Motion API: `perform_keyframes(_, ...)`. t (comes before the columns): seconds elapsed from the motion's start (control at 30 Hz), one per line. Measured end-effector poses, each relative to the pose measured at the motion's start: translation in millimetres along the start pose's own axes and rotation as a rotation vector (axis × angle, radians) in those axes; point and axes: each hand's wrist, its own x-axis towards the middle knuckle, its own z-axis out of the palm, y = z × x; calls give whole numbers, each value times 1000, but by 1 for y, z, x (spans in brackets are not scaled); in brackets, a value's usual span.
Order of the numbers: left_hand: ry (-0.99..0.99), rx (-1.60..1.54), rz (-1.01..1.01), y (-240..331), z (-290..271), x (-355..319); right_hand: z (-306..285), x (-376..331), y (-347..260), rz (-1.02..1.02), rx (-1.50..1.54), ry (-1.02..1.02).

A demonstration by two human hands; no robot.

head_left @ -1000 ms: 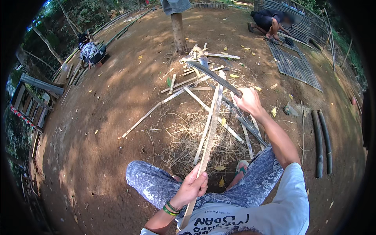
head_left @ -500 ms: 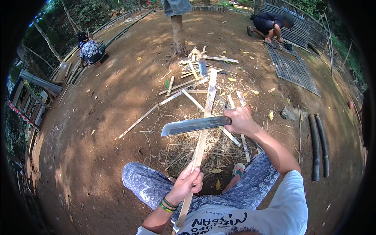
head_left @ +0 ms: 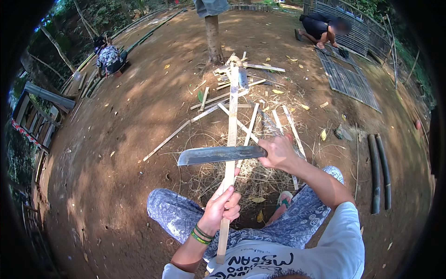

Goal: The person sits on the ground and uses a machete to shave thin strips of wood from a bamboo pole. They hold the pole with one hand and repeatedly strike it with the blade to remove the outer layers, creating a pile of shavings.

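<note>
A long pale bamboo strip (head_left: 232,118) runs from my lap out over the ground. My left hand (head_left: 222,204) is closed round its near part, thumb lying along it. My right hand (head_left: 277,151) grips the handle of a machete (head_left: 218,155). The broad dark blade points left and lies across the strip, a little beyond my left hand. Beneath it, a heap of thin shavings (head_left: 251,179) covers the ground between my legs. Several more cut strips (head_left: 293,130) lie beyond and to the right of the shavings.
At the far centre stands a tree trunk (head_left: 213,39), with a pile of strips and another blade (head_left: 242,78) before it. Two dark poles (head_left: 374,174) lie at right. One person (head_left: 110,59) sits far left; another (head_left: 320,30) crouches far right by a slatted panel (head_left: 348,81).
The strip's far end has swung left, so it now stands nearly straight ahead. My right hand and the machete have shifted left and slightly nearer. My left hand keeps its hold.
</note>
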Motion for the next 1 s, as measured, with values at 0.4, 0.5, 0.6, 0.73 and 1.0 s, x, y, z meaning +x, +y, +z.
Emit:
perform_keyframes(0.4,-25,-26,-44,-12,-8,-7,3,5,11,-182,13,60)
perform_keyframes(0.5,-37,-45,-72,-15,-8,-10,-3,20,45,238,29,52)
perform_keyframes(0.6,-42,-46,-37,-8,-11,-9,0,10,13,141,68,-69)
perform_keyframes(0.73,-61,-13,-103,-16,-14,-20,-22,27,24,215,128,-20)
perform_keyframes(1.0,-38,32,-133,-14,-18,-24,-17,31,30,54,49,-23)
